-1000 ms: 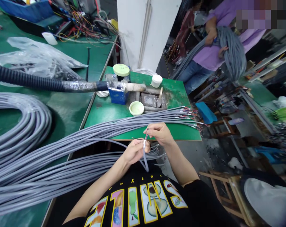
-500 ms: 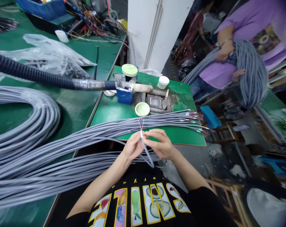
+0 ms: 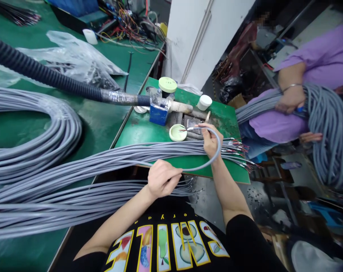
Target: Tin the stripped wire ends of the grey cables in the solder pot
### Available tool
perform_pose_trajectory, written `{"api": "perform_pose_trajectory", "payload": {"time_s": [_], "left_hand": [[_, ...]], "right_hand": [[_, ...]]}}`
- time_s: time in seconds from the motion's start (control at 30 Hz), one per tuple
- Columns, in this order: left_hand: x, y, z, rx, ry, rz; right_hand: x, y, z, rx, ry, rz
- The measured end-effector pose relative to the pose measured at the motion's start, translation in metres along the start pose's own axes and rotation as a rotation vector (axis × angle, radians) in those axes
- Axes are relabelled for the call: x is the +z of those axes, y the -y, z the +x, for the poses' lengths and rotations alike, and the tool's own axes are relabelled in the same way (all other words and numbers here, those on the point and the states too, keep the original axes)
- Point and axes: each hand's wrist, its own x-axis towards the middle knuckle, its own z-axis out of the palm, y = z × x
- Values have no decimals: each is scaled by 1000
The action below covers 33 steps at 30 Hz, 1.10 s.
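A grey cable (image 3: 218, 145) runs in a bend between my two hands. My right hand (image 3: 212, 139) is closed on it near its end, and the bare coloured wires at the tip point left over a pale green lid-like dish (image 3: 178, 133). Lower and to the left, my left hand (image 3: 163, 178) grips the same cable farther along, its fingers closed. Under my right hand lies a bundle of grey cables (image 3: 131, 152), with stripped ends to the right. Behind the dish is a small metal solder pot (image 3: 191, 123), partly hidden by my right hand.
A black corrugated hose (image 3: 75, 84) reaches to a blue box (image 3: 159, 115). Nearby stand a green-lidded jar (image 3: 168, 85) and a white tub (image 3: 204, 102). Coiled cables (image 3: 66, 124) lie on the left table. At right, a person in purple (image 3: 324, 56) holds a large cable coil (image 3: 327, 139).
My right hand has carried the cable end forward and right, turning its wires toward the dish. My left hand has let go of the end and holds the cable farther back.
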Motion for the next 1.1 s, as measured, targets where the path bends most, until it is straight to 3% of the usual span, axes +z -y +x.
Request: {"api": "perform_pose_trajectory", "payload": {"time_s": [0.13, 0.23, 0.5, 0.73, 0.87, 1.1], "left_hand": [[13, 5, -17, 5, 371, 22], [29, 16, -31, 25, 475, 7], [38, 44, -44, -162, 427, -11], [38, 45, -46, -113, 467, 34], [38, 45, -46, -150, 464, 20], [38, 44, -44, -198, 462, -40]], "right_hand": [[18, -16, 14, 132, 60, 76], [26, -22, 19, 178, 85, 87], [32, -32, 21, 202, 125, 0], [34, -34, 24, 151, 156, -98], [34, -32, 24, 78, 179, -166], [26, -12, 25, -59, 222, -337]]}}
